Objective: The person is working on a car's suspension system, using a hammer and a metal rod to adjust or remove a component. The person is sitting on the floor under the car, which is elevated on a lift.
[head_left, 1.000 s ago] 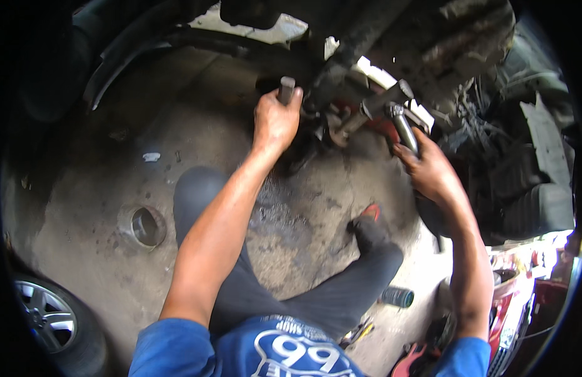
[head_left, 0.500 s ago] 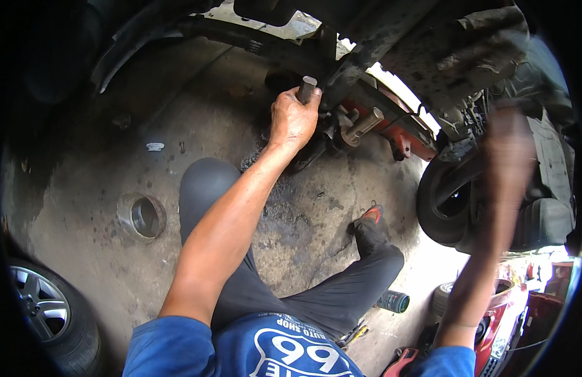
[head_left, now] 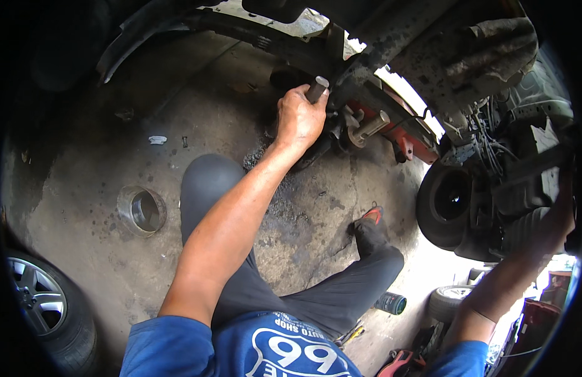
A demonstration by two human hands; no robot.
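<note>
My left hand (head_left: 300, 119) is wrapped round a thick metal bar (head_left: 318, 90) whose flat, pale end sticks up past the thumb. The bar's lower part is hidden behind the fist, close beside a dark vehicle underbody beam (head_left: 360, 72). Just right of this hand, a bright round metal shaft (head_left: 370, 127) juts from a dark part under the vehicle. My right hand (head_left: 563, 204) is raised out at the far right edge, in deep shadow. Its fingers, and anything in them, cannot be made out.
A metal ring (head_left: 142, 212) lies on the stained concrete floor (head_left: 83, 169) at left. An alloy wheel (head_left: 49, 308) is at lower left. A dark bottle (head_left: 391, 303) lies by my leg. Another tyre (head_left: 446, 204) and hanging wires (head_left: 492, 129) are at right.
My right hand has swung outward and down to the right edge from beside the hanging wires, where it was blurred. My left hand keeps hold of the bar, with the view shifted slightly.
</note>
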